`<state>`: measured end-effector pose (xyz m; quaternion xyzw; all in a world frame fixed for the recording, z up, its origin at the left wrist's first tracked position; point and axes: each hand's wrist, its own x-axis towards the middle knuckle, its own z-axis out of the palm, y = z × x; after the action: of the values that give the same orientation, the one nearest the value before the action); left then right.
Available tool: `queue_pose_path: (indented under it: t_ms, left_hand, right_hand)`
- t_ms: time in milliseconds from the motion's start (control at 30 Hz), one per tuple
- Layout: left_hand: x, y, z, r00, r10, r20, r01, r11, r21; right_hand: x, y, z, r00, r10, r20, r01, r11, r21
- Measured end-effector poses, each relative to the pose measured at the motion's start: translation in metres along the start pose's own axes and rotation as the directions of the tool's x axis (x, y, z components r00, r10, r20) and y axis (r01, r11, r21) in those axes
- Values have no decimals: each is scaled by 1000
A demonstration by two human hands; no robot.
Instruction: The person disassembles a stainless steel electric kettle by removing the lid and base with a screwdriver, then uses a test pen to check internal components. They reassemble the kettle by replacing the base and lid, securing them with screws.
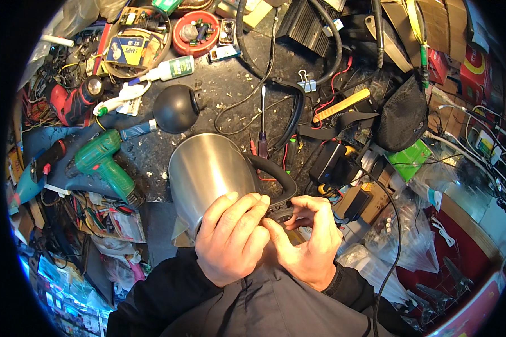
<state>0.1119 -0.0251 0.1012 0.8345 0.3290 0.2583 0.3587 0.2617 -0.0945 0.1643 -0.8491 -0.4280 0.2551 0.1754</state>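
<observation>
A brushed steel kettle [211, 171] lies tilted at the front edge of the bench. Its black handle [281, 180] curves out on the right. My left hand [230, 238] is closed over the near end of the kettle, with its fingers bent together. At the lower end of the handle, the thumb and fingers of my right hand [309, 241] pinch a black part [278, 213] of the kettle. My fingers partly hide that part, so its details cannot be made out. Beyond the kettle sits a rounded black dome [176, 108].
A screwdriver [262, 129] lies just behind the kettle. On the left are a green power tool [104, 163], a red cordless drill [73, 101] and a glue bottle [171, 68]. Cables, a yellow-handled knife [342, 105] and a black mesh pouch [402, 115] crowd the right. A red parts bowl [208, 18] stands far back.
</observation>
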Motion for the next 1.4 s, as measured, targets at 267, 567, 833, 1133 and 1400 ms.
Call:
queue_pose_path:
  t_ms: [267,567,833,1133,1400]
  left_hand:
    - [3,1,3,998,-7,-61,7,1000,0]
    - [5,3,1,998,11,-55,-9,999,39]
    - [6,4,3,996,37,-86,-35,999,28]
    - [6,2,1,995,22,-98,-26,999,-42]
    - [3,-3,-6,999,23,-35,-26,996,-85]
  right_hand:
    - [-2,4,-13,997,40,59,-53,966,254]
    - [3,16,-21,902,245,356,-429,610,666]
    - [5,18,-23,911,243,333,-410,616,672]
    - [2,20,-18,980,-190,-56,197,968,155]
    - [15,22,-23,893,-445,72,449,892,-57]
